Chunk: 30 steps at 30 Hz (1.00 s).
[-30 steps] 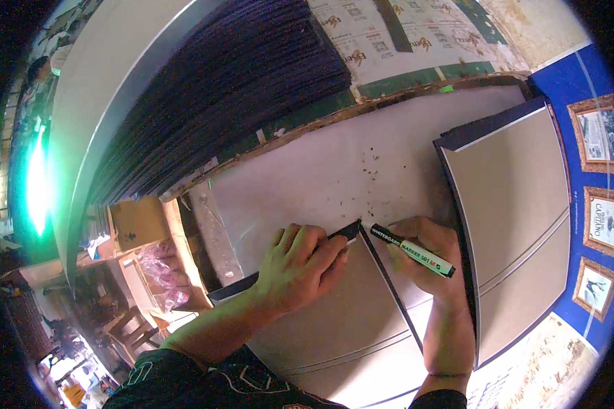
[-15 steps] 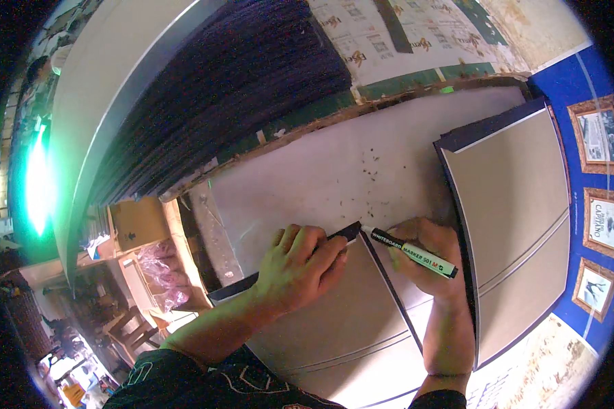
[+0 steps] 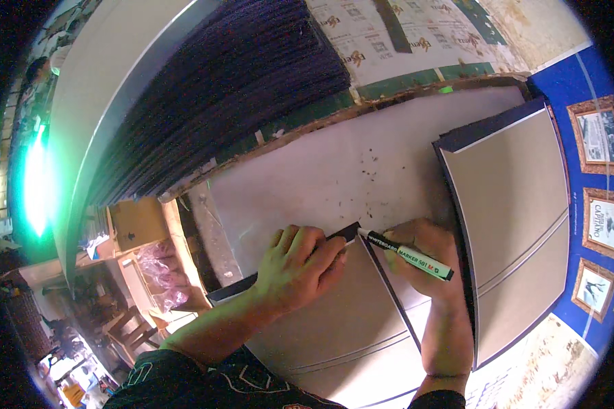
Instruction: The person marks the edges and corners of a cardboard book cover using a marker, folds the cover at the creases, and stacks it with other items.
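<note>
Grey worktable [image 3: 320, 170] – dark sheet stack [image 3: 205, 95] behind, blue wall [image 3: 566, 82] right

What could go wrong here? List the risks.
The left hand presses only the near board's top corner, so the board might pivot while being marked. The marker in the right hand touches that dark edge at the corner; a slip could streak the white sheet underneath.
</note>
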Each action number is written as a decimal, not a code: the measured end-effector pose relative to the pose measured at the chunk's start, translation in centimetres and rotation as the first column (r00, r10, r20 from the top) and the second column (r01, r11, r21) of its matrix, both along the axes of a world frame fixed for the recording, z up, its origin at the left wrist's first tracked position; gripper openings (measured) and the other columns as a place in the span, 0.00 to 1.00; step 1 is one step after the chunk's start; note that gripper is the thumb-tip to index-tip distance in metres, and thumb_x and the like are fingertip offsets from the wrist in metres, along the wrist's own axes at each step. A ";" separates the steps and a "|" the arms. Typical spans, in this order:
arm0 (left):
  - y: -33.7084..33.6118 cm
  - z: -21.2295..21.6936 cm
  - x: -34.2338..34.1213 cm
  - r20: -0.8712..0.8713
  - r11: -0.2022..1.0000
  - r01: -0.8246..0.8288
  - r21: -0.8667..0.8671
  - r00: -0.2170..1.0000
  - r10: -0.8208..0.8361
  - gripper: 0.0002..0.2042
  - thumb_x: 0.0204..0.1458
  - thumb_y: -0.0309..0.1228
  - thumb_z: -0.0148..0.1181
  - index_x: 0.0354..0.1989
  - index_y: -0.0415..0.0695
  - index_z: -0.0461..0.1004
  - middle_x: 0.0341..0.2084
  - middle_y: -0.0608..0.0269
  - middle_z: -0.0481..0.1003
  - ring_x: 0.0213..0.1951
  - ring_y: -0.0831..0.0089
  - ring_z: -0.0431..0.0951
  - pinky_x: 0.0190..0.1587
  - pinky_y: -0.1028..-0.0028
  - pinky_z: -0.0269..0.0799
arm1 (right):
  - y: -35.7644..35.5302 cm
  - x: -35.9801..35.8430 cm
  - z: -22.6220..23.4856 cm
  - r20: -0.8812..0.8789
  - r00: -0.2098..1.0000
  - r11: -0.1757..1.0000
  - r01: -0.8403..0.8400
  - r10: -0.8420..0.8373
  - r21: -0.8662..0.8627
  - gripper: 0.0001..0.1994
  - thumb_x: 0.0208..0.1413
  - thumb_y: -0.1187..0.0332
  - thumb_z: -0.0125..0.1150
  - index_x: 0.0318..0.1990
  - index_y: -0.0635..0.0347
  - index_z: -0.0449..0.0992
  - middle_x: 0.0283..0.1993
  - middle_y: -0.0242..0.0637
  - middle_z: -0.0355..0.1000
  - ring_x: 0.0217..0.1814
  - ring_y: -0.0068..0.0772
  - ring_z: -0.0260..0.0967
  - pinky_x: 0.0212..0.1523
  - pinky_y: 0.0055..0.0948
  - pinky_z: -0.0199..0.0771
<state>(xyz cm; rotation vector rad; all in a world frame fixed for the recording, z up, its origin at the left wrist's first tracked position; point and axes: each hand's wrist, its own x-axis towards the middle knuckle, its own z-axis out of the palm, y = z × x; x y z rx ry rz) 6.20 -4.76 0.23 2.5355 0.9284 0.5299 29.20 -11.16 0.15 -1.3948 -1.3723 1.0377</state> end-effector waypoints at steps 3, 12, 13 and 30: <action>-0.1 0.0 0.1 0.010 1.000 -0.009 0.000 1.000 0.009 0.13 0.44 0.31 0.67 0.39 0.46 0.77 0.32 0.57 0.69 0.32 0.57 0.71 0.32 0.61 0.69 | 0.0 -0.4 -0.2 0.168 0.984 0.996 0.040 -0.054 0.086 0.08 0.46 0.79 0.66 0.35 0.64 0.75 0.36 0.40 0.77 0.34 0.26 0.75 0.33 0.24 0.76; 0.1 0.2 0.4 0.032 0.999 -0.034 0.037 0.999 0.033 0.09 0.46 0.31 0.66 0.36 0.49 0.76 0.27 0.65 0.65 0.29 0.67 0.70 0.32 0.67 0.66 | -0.1 0.1 0.1 0.087 0.995 0.999 -0.039 0.042 -0.035 0.09 0.45 0.79 0.66 0.35 0.63 0.76 0.36 0.40 0.77 0.35 0.26 0.77 0.34 0.23 0.77; 0.1 0.2 0.4 0.026 0.999 -0.032 0.041 0.999 0.031 0.08 0.46 0.31 0.66 0.36 0.49 0.76 0.27 0.65 0.65 0.29 0.67 0.70 0.32 0.67 0.66 | -0.1 -0.6 -0.1 0.092 0.995 0.999 0.051 -0.049 -0.019 0.09 0.45 0.76 0.67 0.35 0.61 0.76 0.33 0.40 0.76 0.32 0.30 0.75 0.34 0.26 0.76; 0.1 0.2 0.4 0.033 0.999 -0.032 0.025 0.999 0.031 0.08 0.46 0.31 0.65 0.36 0.49 0.76 0.28 0.66 0.65 0.30 0.67 0.70 0.32 0.67 0.66 | -0.3 0.1 -0.2 0.040 0.996 0.990 0.089 -0.085 -0.109 0.10 0.45 0.74 0.65 0.37 0.62 0.78 0.35 0.39 0.77 0.33 0.30 0.75 0.36 0.27 0.75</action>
